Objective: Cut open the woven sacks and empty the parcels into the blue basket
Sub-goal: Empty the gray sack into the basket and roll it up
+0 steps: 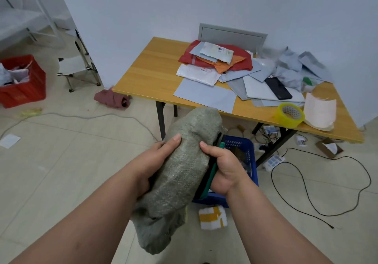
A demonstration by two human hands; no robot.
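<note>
Left hand [157,157] and right hand [223,165] both gripping a grey sack [184,167] between them, blue basket [243,157] just beyond right hand

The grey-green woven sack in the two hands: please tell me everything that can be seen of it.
The woven sack is grey-green, of coarse woven plastic as it looks, bulging and rounded, so it seems full. It is held in the air, tilted, its far end up near the table edge and its near end hanging low and crumpled. The left hand grips its left side; the right hand presses its right side while holding a green-and-black tool. The blue basket lies below, behind it.
</note>
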